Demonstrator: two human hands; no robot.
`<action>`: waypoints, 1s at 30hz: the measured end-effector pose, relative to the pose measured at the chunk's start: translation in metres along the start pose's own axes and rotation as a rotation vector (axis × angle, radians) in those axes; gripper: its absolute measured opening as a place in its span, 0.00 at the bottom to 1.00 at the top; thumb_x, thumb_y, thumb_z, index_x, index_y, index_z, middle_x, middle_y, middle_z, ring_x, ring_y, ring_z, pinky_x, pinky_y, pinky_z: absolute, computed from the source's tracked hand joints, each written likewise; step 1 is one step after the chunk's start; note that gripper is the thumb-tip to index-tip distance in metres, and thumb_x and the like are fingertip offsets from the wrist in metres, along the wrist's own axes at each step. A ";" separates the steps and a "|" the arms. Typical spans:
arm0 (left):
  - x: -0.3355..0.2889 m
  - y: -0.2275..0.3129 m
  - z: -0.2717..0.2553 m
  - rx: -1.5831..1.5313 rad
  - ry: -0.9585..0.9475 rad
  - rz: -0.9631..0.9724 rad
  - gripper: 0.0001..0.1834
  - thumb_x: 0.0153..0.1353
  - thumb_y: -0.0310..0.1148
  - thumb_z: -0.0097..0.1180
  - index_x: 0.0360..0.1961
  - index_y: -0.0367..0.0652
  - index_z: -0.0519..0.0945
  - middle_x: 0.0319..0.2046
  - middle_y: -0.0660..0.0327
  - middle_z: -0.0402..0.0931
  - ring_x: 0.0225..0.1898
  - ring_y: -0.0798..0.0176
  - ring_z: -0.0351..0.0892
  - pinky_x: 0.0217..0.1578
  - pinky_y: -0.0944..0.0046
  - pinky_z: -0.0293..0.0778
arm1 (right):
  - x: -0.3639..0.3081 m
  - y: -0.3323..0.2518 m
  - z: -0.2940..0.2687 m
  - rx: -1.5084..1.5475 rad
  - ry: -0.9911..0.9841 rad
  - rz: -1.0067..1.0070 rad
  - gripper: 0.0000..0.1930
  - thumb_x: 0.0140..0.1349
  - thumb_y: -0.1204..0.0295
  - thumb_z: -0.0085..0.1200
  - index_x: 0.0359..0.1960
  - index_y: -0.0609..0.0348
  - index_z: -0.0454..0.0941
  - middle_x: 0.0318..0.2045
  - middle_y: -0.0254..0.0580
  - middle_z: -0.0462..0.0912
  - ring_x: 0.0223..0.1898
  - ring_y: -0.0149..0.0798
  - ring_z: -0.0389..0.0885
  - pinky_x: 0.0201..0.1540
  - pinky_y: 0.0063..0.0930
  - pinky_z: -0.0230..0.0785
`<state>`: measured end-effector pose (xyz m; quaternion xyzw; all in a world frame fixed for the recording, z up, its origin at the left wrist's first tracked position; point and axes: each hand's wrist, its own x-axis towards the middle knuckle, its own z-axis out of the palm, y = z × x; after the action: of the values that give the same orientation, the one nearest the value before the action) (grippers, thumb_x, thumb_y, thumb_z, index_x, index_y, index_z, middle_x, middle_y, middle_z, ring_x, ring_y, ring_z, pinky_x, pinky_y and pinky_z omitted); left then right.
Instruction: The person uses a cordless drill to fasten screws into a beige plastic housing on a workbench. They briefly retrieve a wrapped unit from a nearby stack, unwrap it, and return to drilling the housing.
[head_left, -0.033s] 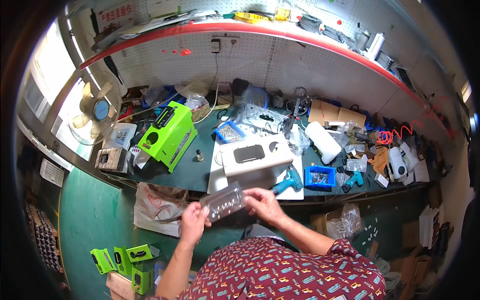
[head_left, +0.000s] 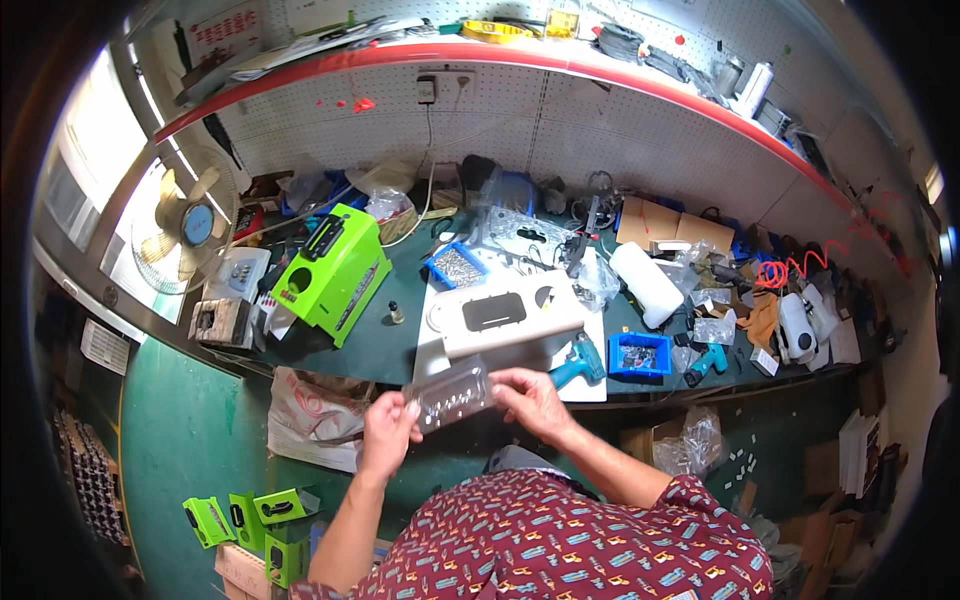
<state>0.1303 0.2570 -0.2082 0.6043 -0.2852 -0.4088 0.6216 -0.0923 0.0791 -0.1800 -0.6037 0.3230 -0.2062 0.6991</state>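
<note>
Spanning the gap between two bare hands, a clear plastic cover (head_left: 450, 396) is tilted, its right end higher than its left, just in front of the bench edge. The left hand (head_left: 388, 432) grips its left end, thumb lying along the near face and the other fingers curled in, closed on the edge; how far they reach behind it cannot be told. The right hand (head_left: 532, 403) has the right end pinched between thumb and fingertips, with only the plastic's thickness between them. Most of the cover lies bare between the two grips.

Just beyond it, a white housing (head_left: 550, 318) with a dark rectangular window sits on the bench (head_left: 375, 358), a teal power tool (head_left: 583, 362) near its right end. Farther left stands a bright green housing (head_left: 345, 270), with a small bottle (head_left: 396, 314) beside it; to the right is a blue bin (head_left: 640, 371) of small parts.
</note>
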 end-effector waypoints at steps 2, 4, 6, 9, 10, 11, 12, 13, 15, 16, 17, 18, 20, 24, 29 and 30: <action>0.059 0.012 0.022 0.033 -0.020 -0.130 0.08 0.72 0.28 0.60 0.45 0.35 0.75 0.26 0.66 0.78 0.24 0.74 0.78 0.24 0.71 0.78 | 0.034 -0.012 -0.035 -0.060 0.039 0.031 0.17 0.70 0.69 0.60 0.56 0.66 0.83 0.37 0.37 0.87 0.31 0.25 0.82 0.32 0.22 0.78; 0.110 0.016 0.044 0.126 -0.041 -0.101 0.09 0.71 0.28 0.62 0.45 0.35 0.75 0.25 0.66 0.77 0.23 0.74 0.77 0.22 0.71 0.77 | 0.068 -0.018 -0.063 -0.255 0.086 -0.040 0.16 0.68 0.69 0.60 0.52 0.65 0.87 0.31 0.35 0.87 0.30 0.25 0.82 0.32 0.27 0.77; 0.145 0.014 0.062 0.144 0.014 -0.102 0.11 0.68 0.26 0.65 0.44 0.33 0.75 0.25 0.64 0.78 0.21 0.73 0.76 0.20 0.69 0.77 | 0.096 -0.017 -0.078 -0.399 0.185 -0.104 0.15 0.65 0.70 0.61 0.49 0.66 0.87 0.29 0.39 0.88 0.30 0.29 0.84 0.36 0.32 0.78; 0.178 0.012 0.076 0.216 0.037 -0.128 0.11 0.65 0.23 0.67 0.43 0.32 0.76 0.25 0.63 0.79 0.21 0.72 0.77 0.18 0.69 0.76 | 0.121 -0.011 -0.092 -0.587 0.253 -0.154 0.15 0.63 0.70 0.61 0.46 0.69 0.86 0.34 0.57 0.89 0.37 0.50 0.89 0.44 0.41 0.80; 0.185 0.011 0.078 0.245 0.043 -0.131 0.11 0.64 0.23 0.67 0.42 0.32 0.76 0.24 0.62 0.79 0.21 0.72 0.78 0.17 0.69 0.76 | 0.126 -0.009 -0.094 -0.648 0.267 -0.152 0.15 0.63 0.71 0.61 0.46 0.70 0.86 0.36 0.61 0.89 0.40 0.56 0.90 0.46 0.43 0.81; 0.190 0.011 0.079 0.262 0.047 -0.149 0.12 0.63 0.23 0.68 0.42 0.32 0.76 0.24 0.62 0.79 0.21 0.72 0.78 0.17 0.69 0.75 | 0.129 -0.007 -0.095 -0.644 0.267 -0.151 0.14 0.62 0.71 0.60 0.45 0.70 0.86 0.37 0.63 0.88 0.42 0.61 0.88 0.49 0.48 0.80; 0.194 0.011 0.079 0.313 0.031 -0.154 0.11 0.64 0.24 0.68 0.41 0.32 0.76 0.23 0.62 0.80 0.22 0.72 0.79 0.18 0.69 0.75 | 0.131 -0.006 -0.095 -0.684 0.283 -0.171 0.14 0.61 0.71 0.61 0.43 0.70 0.86 0.35 0.62 0.87 0.41 0.60 0.87 0.47 0.47 0.79; 0.196 0.012 0.079 0.350 0.014 -0.170 0.11 0.64 0.25 0.68 0.40 0.33 0.76 0.23 0.61 0.80 0.22 0.71 0.79 0.20 0.68 0.75 | 0.131 -0.006 -0.095 -0.732 0.306 -0.197 0.13 0.60 0.71 0.61 0.41 0.70 0.85 0.34 0.61 0.86 0.39 0.58 0.87 0.45 0.46 0.79; 0.199 0.013 0.080 0.485 0.010 -0.104 0.12 0.63 0.27 0.70 0.37 0.34 0.77 0.22 0.60 0.81 0.23 0.69 0.80 0.23 0.66 0.75 | 0.130 -0.006 -0.090 -0.717 0.380 -0.226 0.12 0.59 0.71 0.62 0.38 0.70 0.83 0.31 0.59 0.84 0.37 0.59 0.85 0.43 0.47 0.77; 0.199 0.015 0.080 0.587 0.017 -0.021 0.12 0.61 0.27 0.71 0.35 0.34 0.77 0.21 0.59 0.81 0.23 0.68 0.80 0.24 0.64 0.75 | 0.129 -0.007 -0.088 -0.727 0.380 -0.206 0.12 0.59 0.71 0.63 0.37 0.69 0.83 0.31 0.59 0.84 0.36 0.59 0.85 0.42 0.47 0.77; 0.200 0.017 0.081 0.716 0.022 0.047 0.13 0.60 0.28 0.72 0.34 0.35 0.77 0.21 0.58 0.81 0.23 0.66 0.81 0.25 0.61 0.75 | 0.128 -0.008 -0.085 -0.739 0.392 -0.201 0.11 0.58 0.71 0.63 0.36 0.69 0.82 0.32 0.59 0.83 0.36 0.59 0.84 0.42 0.47 0.77; 0.201 0.018 0.082 0.756 0.027 0.051 0.13 0.59 0.28 0.73 0.33 0.36 0.78 0.21 0.58 0.81 0.23 0.65 0.81 0.26 0.60 0.76 | 0.128 -0.010 -0.085 -0.757 0.405 -0.202 0.11 0.58 0.71 0.64 0.35 0.69 0.81 0.32 0.58 0.83 0.35 0.58 0.84 0.42 0.48 0.77; 0.198 0.021 0.083 0.906 0.036 0.050 0.14 0.56 0.30 0.75 0.32 0.37 0.79 0.22 0.56 0.82 0.24 0.63 0.82 0.28 0.58 0.76 | 0.129 -0.013 -0.086 -0.787 0.406 -0.152 0.11 0.59 0.71 0.65 0.38 0.68 0.82 0.34 0.58 0.84 0.35 0.58 0.84 0.43 0.47 0.78; 0.194 0.018 0.080 0.784 0.034 0.108 0.16 0.55 0.35 0.76 0.34 0.41 0.80 0.21 0.55 0.79 0.24 0.50 0.80 0.30 0.53 0.75 | 0.126 -0.015 -0.085 -0.821 0.401 -0.148 0.11 0.61 0.72 0.64 0.44 0.63 0.85 0.36 0.54 0.86 0.35 0.52 0.86 0.41 0.43 0.80; 0.196 0.013 0.076 0.603 0.026 0.073 0.13 0.58 0.27 0.74 0.33 0.38 0.78 0.18 0.65 0.72 0.21 0.72 0.69 0.25 0.64 0.68 | 0.091 0.005 -0.100 -0.510 0.648 -0.325 0.06 0.65 0.75 0.63 0.40 0.65 0.85 0.30 0.43 0.84 0.27 0.33 0.81 0.32 0.26 0.73; 0.193 0.017 0.076 0.614 0.041 0.021 0.12 0.59 0.26 0.73 0.32 0.37 0.78 0.19 0.67 0.73 0.22 0.74 0.69 0.25 0.66 0.68 | 0.078 0.013 -0.106 -0.464 0.695 -0.308 0.06 0.65 0.76 0.63 0.39 0.66 0.85 0.29 0.40 0.84 0.26 0.28 0.79 0.31 0.23 0.72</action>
<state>0.1653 0.0518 -0.2097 0.7691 -0.3891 -0.2847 0.4195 -0.1125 -0.0466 -0.2153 -0.6805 0.4826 -0.4207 0.3563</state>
